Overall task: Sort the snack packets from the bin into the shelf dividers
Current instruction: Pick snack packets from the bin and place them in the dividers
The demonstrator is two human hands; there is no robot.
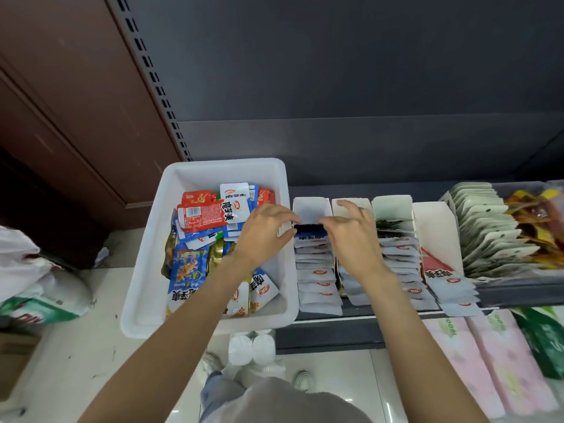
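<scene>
Both hands (268, 230) (351, 230) pinch one blue packet (309, 229), long axis crosswise. I read it over the leftmost divider (311, 206), beside the bin (225, 170).

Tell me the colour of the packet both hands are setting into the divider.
Dark blue packet, white lower edge; head view.

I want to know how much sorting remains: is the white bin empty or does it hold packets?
Not empty. The white bin holds many mixed snack packets, piled loosely.
</scene>
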